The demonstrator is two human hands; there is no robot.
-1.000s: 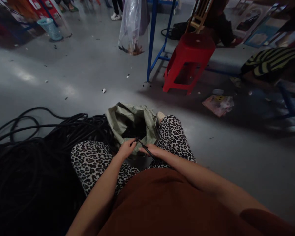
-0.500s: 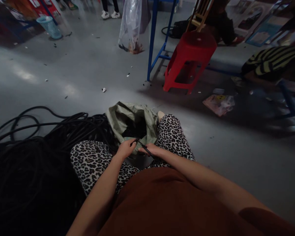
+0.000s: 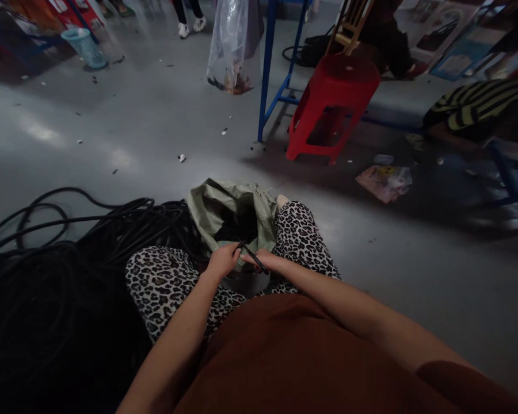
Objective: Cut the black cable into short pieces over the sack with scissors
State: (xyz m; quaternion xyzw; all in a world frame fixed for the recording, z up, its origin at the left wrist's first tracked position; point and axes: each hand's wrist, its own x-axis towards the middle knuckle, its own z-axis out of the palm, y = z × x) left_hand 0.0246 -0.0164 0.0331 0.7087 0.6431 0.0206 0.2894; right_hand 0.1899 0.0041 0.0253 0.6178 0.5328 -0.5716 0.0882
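Over the near rim of an open grey-green woven sack (image 3: 265, 221), my two hands are close together. My left hand (image 3: 223, 260) is closed in a pinch on a short black piece (image 3: 238, 248), too small to make out fully. My right hand (image 3: 265, 260) is closed on a slim black tool (image 3: 257, 262), which slants from the left fingertips back toward the right palm. Its exact kind is too dark to tell. Dark material (image 3: 231, 230) lies inside the sack. To the left, black cable (image 3: 151, 221) is heaped in loops against the sack and my leg.
A red plastic stool (image 3: 347, 75) stands ahead by a blue metal frame (image 3: 265, 80). A clear plastic bag (image 3: 228, 46) and a light-blue basket (image 3: 86, 47) are farther off. A person in a striped top (image 3: 479, 106) bends low at right. Small scraps dot the floor.
The black tool has tilted a little in my right hand, its near end shifting slightly left and up. My left hand stays almost in place. A distant person's feet have moved.
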